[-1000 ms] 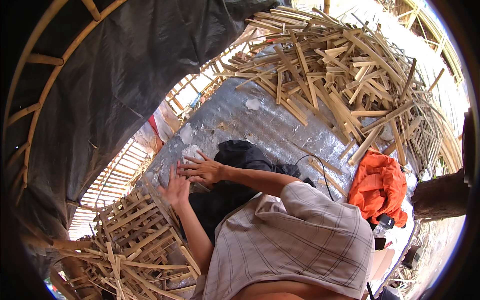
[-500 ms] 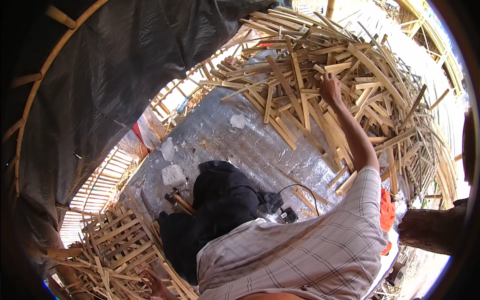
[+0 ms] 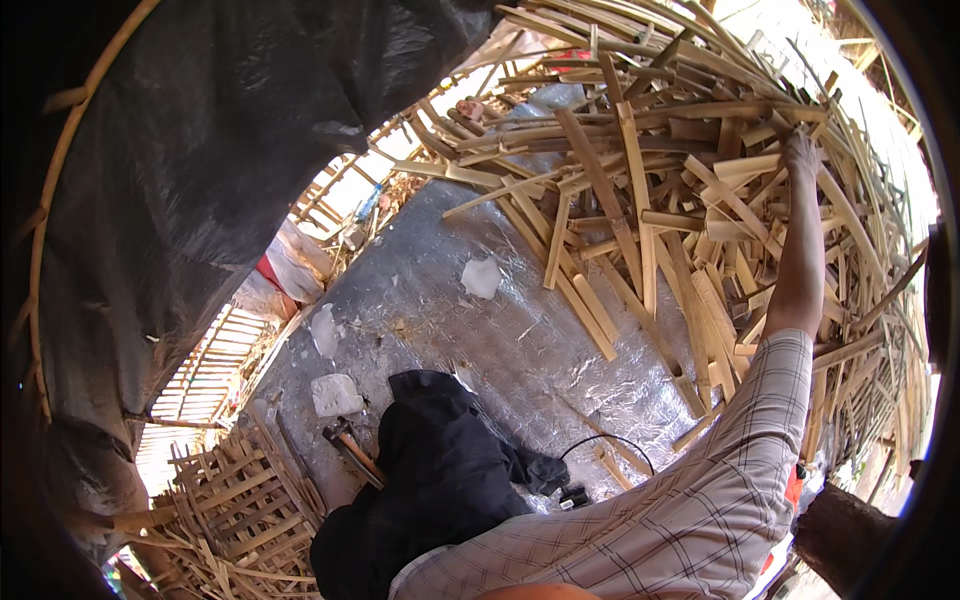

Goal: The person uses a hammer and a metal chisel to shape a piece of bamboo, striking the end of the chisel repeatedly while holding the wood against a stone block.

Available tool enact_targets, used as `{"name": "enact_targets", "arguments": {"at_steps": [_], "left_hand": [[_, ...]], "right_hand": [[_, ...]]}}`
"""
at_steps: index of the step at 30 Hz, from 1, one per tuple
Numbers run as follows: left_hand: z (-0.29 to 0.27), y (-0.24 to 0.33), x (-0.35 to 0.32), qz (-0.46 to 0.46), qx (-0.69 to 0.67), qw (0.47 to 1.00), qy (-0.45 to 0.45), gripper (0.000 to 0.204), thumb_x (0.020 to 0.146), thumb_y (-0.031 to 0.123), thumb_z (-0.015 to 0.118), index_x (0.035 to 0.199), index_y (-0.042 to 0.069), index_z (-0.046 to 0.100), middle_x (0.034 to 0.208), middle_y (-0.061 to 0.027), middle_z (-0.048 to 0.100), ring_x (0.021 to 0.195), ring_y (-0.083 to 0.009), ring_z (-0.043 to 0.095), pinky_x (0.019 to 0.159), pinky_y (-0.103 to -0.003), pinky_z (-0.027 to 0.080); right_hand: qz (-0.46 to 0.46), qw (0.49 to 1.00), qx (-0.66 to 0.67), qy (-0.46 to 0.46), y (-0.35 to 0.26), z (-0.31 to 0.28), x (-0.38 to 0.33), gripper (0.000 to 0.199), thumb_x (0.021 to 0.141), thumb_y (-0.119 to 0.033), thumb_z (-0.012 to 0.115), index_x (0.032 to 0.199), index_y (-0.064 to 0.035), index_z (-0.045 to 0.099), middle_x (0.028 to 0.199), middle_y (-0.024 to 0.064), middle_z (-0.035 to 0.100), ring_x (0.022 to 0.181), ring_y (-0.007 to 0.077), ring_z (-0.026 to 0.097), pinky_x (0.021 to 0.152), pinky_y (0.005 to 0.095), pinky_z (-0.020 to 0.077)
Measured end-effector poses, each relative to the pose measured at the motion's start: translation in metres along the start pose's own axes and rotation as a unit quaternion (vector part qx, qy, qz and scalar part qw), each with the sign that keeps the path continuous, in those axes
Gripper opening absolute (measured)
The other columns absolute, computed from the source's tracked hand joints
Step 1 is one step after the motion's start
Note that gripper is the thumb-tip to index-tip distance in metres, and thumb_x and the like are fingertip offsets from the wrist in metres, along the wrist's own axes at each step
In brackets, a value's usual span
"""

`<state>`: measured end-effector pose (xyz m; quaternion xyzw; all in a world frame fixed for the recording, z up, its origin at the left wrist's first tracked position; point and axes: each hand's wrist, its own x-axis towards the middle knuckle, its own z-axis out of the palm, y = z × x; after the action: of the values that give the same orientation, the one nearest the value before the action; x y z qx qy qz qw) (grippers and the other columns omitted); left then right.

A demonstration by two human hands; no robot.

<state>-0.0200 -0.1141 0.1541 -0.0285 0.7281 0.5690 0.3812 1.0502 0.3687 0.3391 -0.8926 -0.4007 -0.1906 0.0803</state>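
My right arm in a checked sleeve (image 3: 700, 500) stretches up and to the right. My right hand (image 3: 800, 155) rests on top of a big heap of split bamboo strips (image 3: 620, 200), fingers curled among the strips; whether it grips one I cannot tell. My left hand is out of sight. My dark-trousered leg (image 3: 440, 490) lies on a silver foil mat (image 3: 480, 340) in front of the heap.
A wooden-handled tool (image 3: 350, 450) lies on the mat left of my leg, beside white lumps (image 3: 337, 395). A woven bamboo lattice (image 3: 230, 510) sits at lower left. A black tarp (image 3: 200, 150) on bamboo hoops covers the left. A black cable (image 3: 610, 445) curls by my knee.
My right hand left the black cloth in my lap and reached out onto the bamboo heap. My left hand dropped out of view. The view swung toward the heap.
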Motion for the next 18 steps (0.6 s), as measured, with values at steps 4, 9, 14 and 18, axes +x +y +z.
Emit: {"name": "enact_targets", "arguments": {"at_steps": [4,9,14,18], "left_hand": [[0.028,-0.006,0.024,-0.016,0.098,0.995,-0.016,0.055,0.100,0.054,0.048,0.132,0.009,0.052,0.129,-0.0110,0.053,0.122,-0.0310,0.051,0.101,-0.051,0.044],[0.018,-0.004,0.046,-0.013,0.153,0.988,-0.014,0.050,0.100,0.052,0.051,0.126,0.009,0.056,0.122,-0.0095,0.058,0.116,-0.0286,0.056,0.097,-0.049,0.047],[-0.100,0.006,0.042,0.016,0.152,0.987,0.041,0.047,0.099,0.050,0.053,0.120,0.008,0.060,0.114,-0.0080,0.063,0.110,-0.0262,0.060,0.093,-0.046,0.050],[-0.280,-0.038,-0.023,0.040,0.131,0.983,0.122,0.044,0.098,0.048,0.056,0.115,0.008,0.063,0.108,-0.0068,0.067,0.105,-0.0243,0.064,0.089,-0.045,0.052]], "right_hand": [[-0.086,0.993,-0.021,0.078,-0.007,0.012,-0.002,0.034,0.097,-0.028,0.048,0.105,-0.0054,0.073,0.108,0.0254,0.070,0.104,0.0397,0.069,0.090,0.0492,0.0538],[-0.061,0.996,-0.014,0.062,-0.010,0.008,0.005,0.032,0.097,-0.030,0.054,0.108,-0.0061,0.072,0.108,0.0235,0.071,0.105,0.0384,0.069,0.090,0.0489,0.0537],[-0.076,0.996,-0.044,0.004,-0.016,0.008,0.019,0.036,0.096,-0.036,0.056,0.119,-0.0116,0.070,0.117,0.0187,0.070,0.111,0.0381,0.066,0.092,0.0505,0.0532],[-0.216,0.975,0.044,0.040,0.008,0.022,0.015,0.043,0.083,-0.042,0.069,0.118,-0.0174,0.070,0.121,0.0186,0.067,0.109,0.0385,0.065,0.090,0.0529,0.0529]]}}
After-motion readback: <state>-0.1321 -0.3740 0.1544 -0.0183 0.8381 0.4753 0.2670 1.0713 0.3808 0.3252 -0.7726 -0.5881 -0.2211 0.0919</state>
